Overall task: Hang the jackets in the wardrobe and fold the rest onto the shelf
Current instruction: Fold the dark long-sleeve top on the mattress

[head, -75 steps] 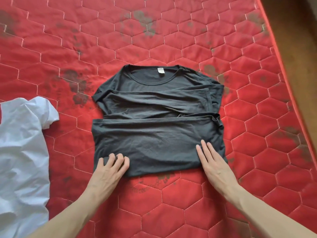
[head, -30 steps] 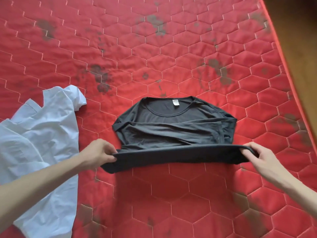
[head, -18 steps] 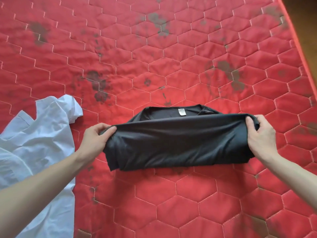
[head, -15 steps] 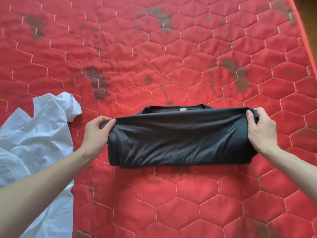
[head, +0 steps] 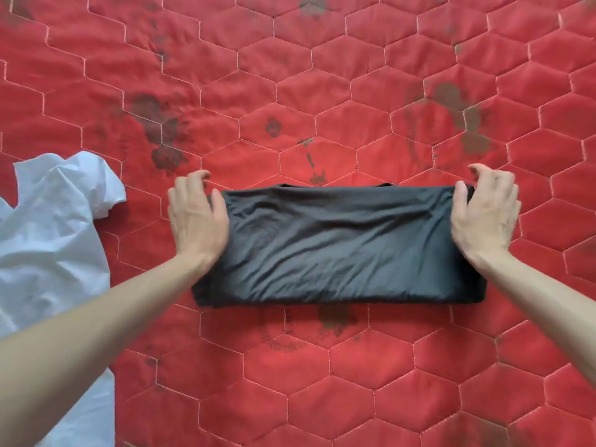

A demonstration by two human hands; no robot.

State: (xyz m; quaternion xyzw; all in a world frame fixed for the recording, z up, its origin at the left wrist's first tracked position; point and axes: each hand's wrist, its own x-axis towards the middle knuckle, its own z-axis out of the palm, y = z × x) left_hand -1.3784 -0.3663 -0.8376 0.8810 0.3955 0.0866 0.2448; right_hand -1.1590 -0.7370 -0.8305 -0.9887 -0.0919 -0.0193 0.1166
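While both forearms reach in from the near edge, the person works on a red quilted mattress (head: 354,382) with stitched hexagons and some dark stains. Nearest of the clothes is the black T-shirt (head: 338,246), which lies in the middle of the mattress as a long flat rectangle, folded over itself, its thick fold line on the near side. A small part of the collar shows at its far edge.

At the left end of the shirt is the left hand (head: 196,221); its grip is half closed, the thumb lying on top of the cloth and the fingers curled over the far left corner. At the right end, the right hand (head: 483,217) does the same in mirror, the thumb on the cloth and the fingers bent around the far right corner. Whether the fingers pinch the cloth or only press it I cannot tell.

To the left, well apart from the shirt, a crumpled white shirt (head: 54,240) waits unfolded.

I judge that the folding of the black shirt is almost finished. The next move probably calls for one more fold across the length, or for sliding both hands under the bundle so it does not open on the way to the shelf, which is not in view.
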